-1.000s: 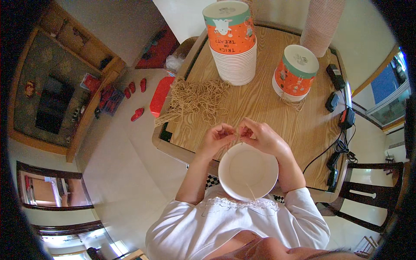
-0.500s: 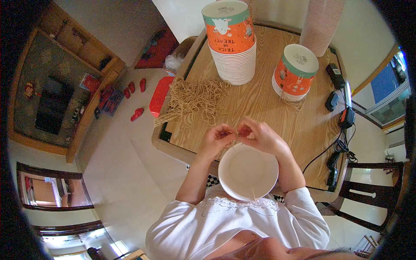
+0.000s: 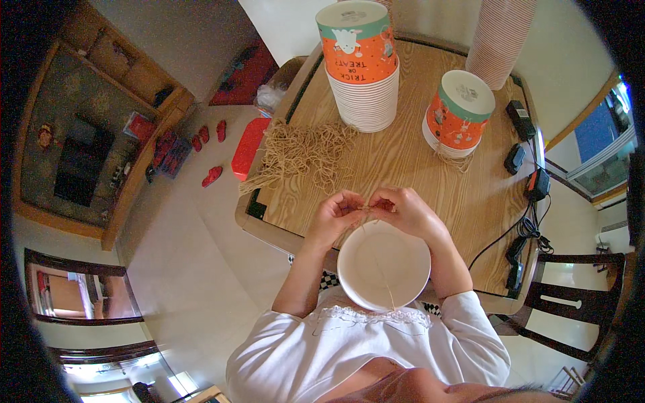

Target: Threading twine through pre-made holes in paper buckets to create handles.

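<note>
A white paper bucket (image 3: 356, 277) sits mouth-up against my body at the table's near edge, its inside facing me. A thin tan twine (image 3: 385, 275) runs across its mouth, from the near rim up to my fingers. At the far rim my left hand (image 3: 337, 213) pinches the twine between thumb and fingertips. Right beside it, fingertips nearly touching, my right hand (image 3: 406, 209) is closed on the twine too. The exact shape of the twine between the fingertips is too small to make out.
Loose tan twine (image 3: 306, 154) lies heaped at the table's left. Upside-down stacked orange-and-white buckets (image 3: 363, 101) stand behind, with a shorter pair (image 3: 458, 111) to the right and a tall stack (image 3: 500, 43) at the back. Black adapters and cables (image 3: 531, 228) line the right edge, near a dark chair (image 3: 578, 302).
My fingertips have shifted slightly and my right hand's curled fingers have turned a little. The twine across the bucket's mouth has moved a bit. The rest looks the same.
</note>
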Tool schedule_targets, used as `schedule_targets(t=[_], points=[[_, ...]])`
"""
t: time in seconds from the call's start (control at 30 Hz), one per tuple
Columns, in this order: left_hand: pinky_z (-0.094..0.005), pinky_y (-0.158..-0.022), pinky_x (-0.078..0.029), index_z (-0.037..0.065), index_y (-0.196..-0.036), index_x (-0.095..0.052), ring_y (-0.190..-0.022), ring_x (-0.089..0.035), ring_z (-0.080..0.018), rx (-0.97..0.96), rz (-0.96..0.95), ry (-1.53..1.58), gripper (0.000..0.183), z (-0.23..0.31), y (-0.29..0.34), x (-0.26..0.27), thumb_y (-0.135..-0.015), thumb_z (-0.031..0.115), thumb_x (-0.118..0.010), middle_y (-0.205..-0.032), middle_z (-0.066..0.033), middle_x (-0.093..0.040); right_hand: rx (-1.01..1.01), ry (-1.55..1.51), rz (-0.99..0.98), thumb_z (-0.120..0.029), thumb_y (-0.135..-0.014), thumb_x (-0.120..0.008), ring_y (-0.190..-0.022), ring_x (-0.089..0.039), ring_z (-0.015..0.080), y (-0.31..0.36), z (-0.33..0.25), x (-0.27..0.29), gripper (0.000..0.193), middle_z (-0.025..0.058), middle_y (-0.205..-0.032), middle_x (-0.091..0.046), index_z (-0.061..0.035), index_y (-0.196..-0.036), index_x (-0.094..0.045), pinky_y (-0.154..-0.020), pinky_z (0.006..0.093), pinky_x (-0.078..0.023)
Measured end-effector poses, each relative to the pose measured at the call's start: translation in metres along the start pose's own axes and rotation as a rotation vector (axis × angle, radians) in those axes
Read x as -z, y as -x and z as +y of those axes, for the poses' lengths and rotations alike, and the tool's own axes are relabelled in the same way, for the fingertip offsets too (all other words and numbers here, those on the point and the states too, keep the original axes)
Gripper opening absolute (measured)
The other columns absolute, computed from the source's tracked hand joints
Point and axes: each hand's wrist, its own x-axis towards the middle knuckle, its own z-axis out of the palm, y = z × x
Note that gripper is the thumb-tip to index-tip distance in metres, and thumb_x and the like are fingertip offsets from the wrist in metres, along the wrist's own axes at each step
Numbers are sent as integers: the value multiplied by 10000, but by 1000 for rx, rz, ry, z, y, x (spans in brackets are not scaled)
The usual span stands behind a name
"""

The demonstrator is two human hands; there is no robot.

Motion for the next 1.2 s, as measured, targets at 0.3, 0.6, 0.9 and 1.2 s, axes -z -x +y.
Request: schedule_targets(t=[0.3,0.6,0.9,1.2], points=[[-217,-677,-473,31,-990,-583,-775,-569,-75,3,-10,-42,253,1,0,0,-765,27,-697,-905,-12,-614,8,-11,16,-94,-771,-664,-694,-623,207,1,-3,2,159,110,-748,-615,1,-875,-590,-621,313,-487],[-210,-676,-471,30,-922,-617,-751,-576,-68,-35,4,-169,150,-6,-1,3,-790,51,-683,-838,-9,-630,62,47,32,-62,-757,-648,-682,-618,222,1,2,0,133,112,-744,-600,-7,-862,-587,-619,318,-487],[-202,-666,-467,32,-918,-615,-741,-567,-56,-41,27,-186,147,-5,0,2,-793,58,-686,-831,3,-621,184,109,28,-60,-762,-630,-705,-615,299,1,4,0,131,151,-763,-609,-1,-876,-607,-627,354,-487],[-202,-638,-459,42,-932,-613,-702,-552,-52,-90,71,-200,144,-2,2,-5,-811,88,-675,-794,10,-619,99,95,18,-102,-783,-641,-691,-619,283,2,-3,0,150,155,-734,-609,2,-880,-593,-613,360,-484]])
